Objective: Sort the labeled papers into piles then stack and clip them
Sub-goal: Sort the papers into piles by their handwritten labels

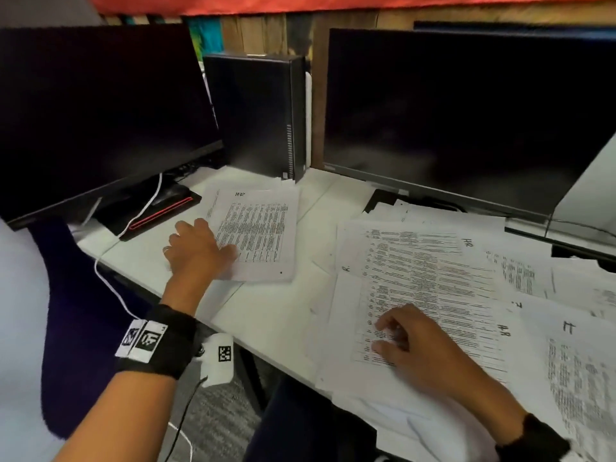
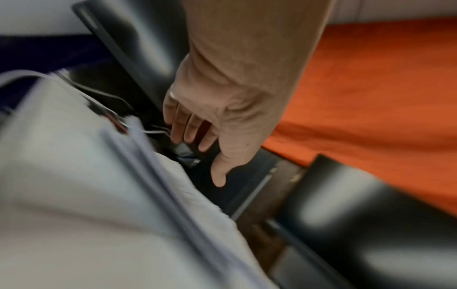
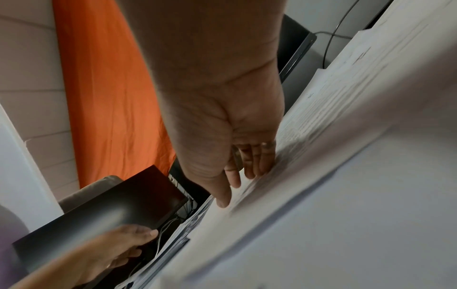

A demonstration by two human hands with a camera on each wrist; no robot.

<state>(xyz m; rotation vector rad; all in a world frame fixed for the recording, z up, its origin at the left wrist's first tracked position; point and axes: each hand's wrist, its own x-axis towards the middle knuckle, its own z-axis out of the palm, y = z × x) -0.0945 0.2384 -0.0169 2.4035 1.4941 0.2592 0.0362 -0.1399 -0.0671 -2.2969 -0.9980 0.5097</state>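
1. The left hand [image 1: 196, 250] lies at centre left of the head view, fingers relaxed and spread, resting on the lower left corner of a printed sheet [image 1: 258, 231] on the white desk [image 1: 286, 315]; it holds nothing
2. That sheet bears a handwritten label near its top edge and lies just below the black computer tower [image 1: 256, 115], which stands between the two dark monitors
3. The right hand [image 1: 413, 348] sits at lower right, fingers bent with their tips pressing down on the top sheet of a loose spread of papers [image 1: 433, 281]; it clasps nothing
4. The spread covers the right part of the desk, its sheets overlapping at different angles, several with handwritten marks at their corners
5. The left monitor [image 1: 100, 111] fills the upper left of the frame; the right monitor [image 1: 466, 115] fills the upper right
6. A white cable [image 1: 146, 208] runs over the red-edged monitor base [image 1: 160, 211] at centre left and drops past the desk edge
7. In the left wrist view the left hand [image 2: 222, 121] shows its fingers hanging loosely apart above blurred paper
8. In the right wrist view the right hand [image 3: 235, 148] has its fingertips [image 3: 249, 174] touching the paper
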